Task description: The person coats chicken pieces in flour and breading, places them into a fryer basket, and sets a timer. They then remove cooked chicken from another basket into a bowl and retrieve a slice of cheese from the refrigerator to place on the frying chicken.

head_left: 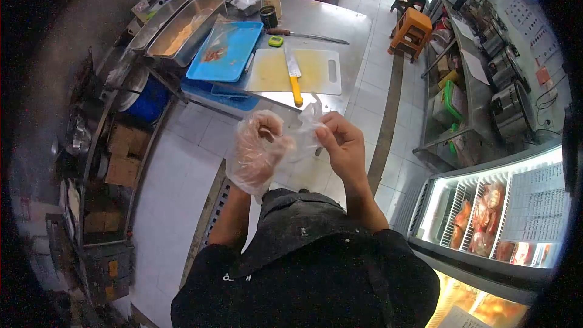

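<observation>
A clear, crinkled disposable plastic glove covers my left hand (258,149), whose fingers are curled in a pinch. Between my hands stretches a second disposable plastic glove (302,133), thin and see-through. My bare right hand (343,140) pinches its upper part between thumb and fingers, and its other side meets my left fingertips. Just beyond my hands, a knife with a yellow handle (296,89) lies on a white cutting board (319,76), the handle reaching past the board's near edge.
On the metal table (340,18) are a blue tray (234,54) with reddish scraps, a long thin blade (316,37) and a small green device (276,41). Metal pans (188,30) stand at left. Right are an orange stool (410,30), a shelf and a lit display fridge (486,212).
</observation>
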A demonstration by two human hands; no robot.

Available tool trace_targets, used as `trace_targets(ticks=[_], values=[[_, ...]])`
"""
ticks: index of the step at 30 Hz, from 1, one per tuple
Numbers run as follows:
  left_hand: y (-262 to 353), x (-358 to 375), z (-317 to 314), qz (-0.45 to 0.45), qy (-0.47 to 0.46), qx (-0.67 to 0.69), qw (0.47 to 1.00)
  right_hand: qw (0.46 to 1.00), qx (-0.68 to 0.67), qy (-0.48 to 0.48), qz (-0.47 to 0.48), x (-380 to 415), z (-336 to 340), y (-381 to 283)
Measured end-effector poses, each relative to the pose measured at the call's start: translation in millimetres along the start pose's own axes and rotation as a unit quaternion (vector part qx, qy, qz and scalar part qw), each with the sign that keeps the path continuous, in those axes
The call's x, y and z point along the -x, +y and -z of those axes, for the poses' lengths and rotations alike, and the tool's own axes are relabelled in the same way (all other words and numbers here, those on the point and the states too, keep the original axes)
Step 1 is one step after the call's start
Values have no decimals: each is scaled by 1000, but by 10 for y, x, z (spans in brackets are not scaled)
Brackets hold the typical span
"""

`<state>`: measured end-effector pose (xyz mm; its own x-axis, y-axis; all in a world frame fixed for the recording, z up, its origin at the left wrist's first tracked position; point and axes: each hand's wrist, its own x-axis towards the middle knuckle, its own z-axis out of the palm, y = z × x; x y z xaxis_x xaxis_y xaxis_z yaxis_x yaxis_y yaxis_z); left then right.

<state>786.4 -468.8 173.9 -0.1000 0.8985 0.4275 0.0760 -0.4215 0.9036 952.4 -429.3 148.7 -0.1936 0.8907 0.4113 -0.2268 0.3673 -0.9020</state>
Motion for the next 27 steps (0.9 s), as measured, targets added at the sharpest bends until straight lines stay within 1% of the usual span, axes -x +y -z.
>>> trace_targets(ticks=[2,3,5,6,8,9,11,12,14,15,17,18,20,21,22,23,24,26,27], values=[[220,-42,-40,-10,10,-118,993,996,55,-30,62,-55,-36,-199],[325,-54,-27,-7,10,-119,993,996,54,-29,59,-67,-57,-297],[479,-95,11,-108,-77,-256,957,990,93,-42,96,-114,-93,-468],[496,-91,16,-107,-78,-257,957,990,92,-42,95,-129,-104,-519],[524,-45,10,-88,-7,-183,979,988,98,-50,111,-126,-109,-592],[548,-23,-2,-86,-9,-183,979,988,97,-48,109,-112,-110,-617],[583,11,-15,-31,60,-168,983,992,96,-37,78,-91,-117,-641],[562,9,21,-31,60,-169,983,992,95,-38,78,-100,-102,-620],[474,21,120,-71,49,-235,968,986,122,-20,111,-103,-67,-551],[442,33,109,-71,49,-235,968,986,122,-20,111,-100,-65,-534],[389,62,61,-26,139,-145,979,987,137,-8,80,-92,-67,-519],[321,55,58,-30,141,-146,979,987,135,-9,84,-96,-49,-441],[98,54,68,-103,157,-248,950,966,247,13,79,-121,-6,-249],[-17,76,73,-78,146,-220,961,966,245,6,87,-121,-19,-279],[-77,86,73,-83,156,-223,959,947,292,62,120,-72,-38,-318],[-122,96,66,-77,128,-246,958,922,336,118,151,-19,-54,-350],[-166,103,48,-69,99,-268,956,923,333,108,158,46,-70,-361],[-258,137,-32,-64,108,-247,961,955,270,-35,116,182,-103,-319],[-306,166,-74,-57,105,-224,967,945,306,-98,69,192,-110,-260]])
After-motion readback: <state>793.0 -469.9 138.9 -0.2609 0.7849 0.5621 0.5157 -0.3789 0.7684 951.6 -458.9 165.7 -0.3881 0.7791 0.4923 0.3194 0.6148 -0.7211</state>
